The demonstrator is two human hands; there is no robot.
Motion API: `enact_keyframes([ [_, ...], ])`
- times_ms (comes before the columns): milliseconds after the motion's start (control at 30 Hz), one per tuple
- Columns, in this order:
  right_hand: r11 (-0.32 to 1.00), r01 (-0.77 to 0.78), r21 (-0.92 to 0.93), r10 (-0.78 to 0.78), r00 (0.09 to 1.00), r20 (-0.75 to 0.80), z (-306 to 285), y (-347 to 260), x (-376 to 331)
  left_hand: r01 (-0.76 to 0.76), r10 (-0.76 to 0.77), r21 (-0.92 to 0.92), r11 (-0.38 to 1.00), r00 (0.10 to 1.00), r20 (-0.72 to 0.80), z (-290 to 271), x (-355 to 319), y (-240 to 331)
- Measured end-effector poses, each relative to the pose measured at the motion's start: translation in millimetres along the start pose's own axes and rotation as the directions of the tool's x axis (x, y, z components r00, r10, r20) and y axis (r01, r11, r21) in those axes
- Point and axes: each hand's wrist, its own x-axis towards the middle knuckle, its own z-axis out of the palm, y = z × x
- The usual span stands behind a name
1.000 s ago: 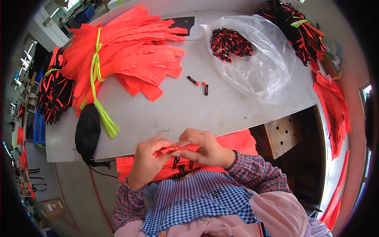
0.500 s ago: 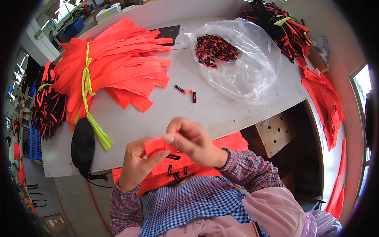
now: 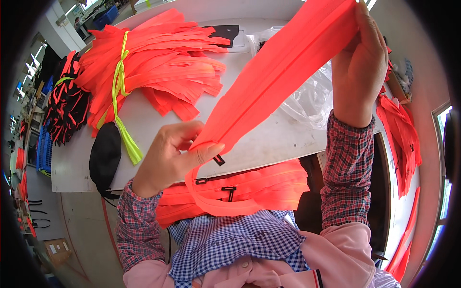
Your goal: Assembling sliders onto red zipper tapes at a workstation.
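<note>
A long neon-orange zipper (image 3: 283,62) stretches diagonally between my hands. My left hand (image 3: 163,156) pinches its lower part between thumb and fingers, over the table's near edge. Beside that thumb a black zipper pull (image 3: 219,159) hangs down from the strip. High at the upper right, my right hand (image 3: 360,72) grips the other end, fingers closed on it. Below my left hand the zipper's tail loops down over a stack of orange zippers (image 3: 278,180) across my lap, where more black pulls (image 3: 229,192) show.
A big bundle of orange strips (image 3: 158,72), tied with a yellow band (image 3: 119,81), lies on the white table (image 3: 158,144). Left of it sits a black-and-orange bundle (image 3: 67,110), with a black pouch (image 3: 105,153) nearer. The raised zipper partly hides a clear plastic bag (image 3: 312,101).
My right hand has swung up and right from beside my left hand, drawing the zipper out long. The small loose pieces on the table are now hidden behind it.
</note>
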Motion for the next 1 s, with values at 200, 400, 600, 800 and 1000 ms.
enact_keyframes([
  [200,0.157,-0.07,-0.985,-0.439,0.889,-0.133,19,1,-2,0.066,-0.061,-0.084,0.994,0.996,0.062,-14,5,25],
  [400,0.989,-0.045,-0.14,0.014,0.977,-0.214,-12,-20,5,0.174,-0.195,0.153,0.973,0.972,0.134,-56,21,48],
  [600,0.157,-0.179,-0.971,-0.344,0.912,-0.223,2,-33,-29,0.246,-0.284,0.199,0.949,0.939,0.195,-72,33,45],
  [800,0.303,-0.469,-0.83,-0.22,0.813,-0.54,14,-11,-54,0.294,-0.293,0.04,0.955,0.908,0.299,-40,20,21],
  [1000,0.245,-0.475,-0.845,-0.365,0.762,-0.535,4,-20,-76,0.39,-0.325,-0.121,0.913,0.874,0.362,-17,21,-5],
])
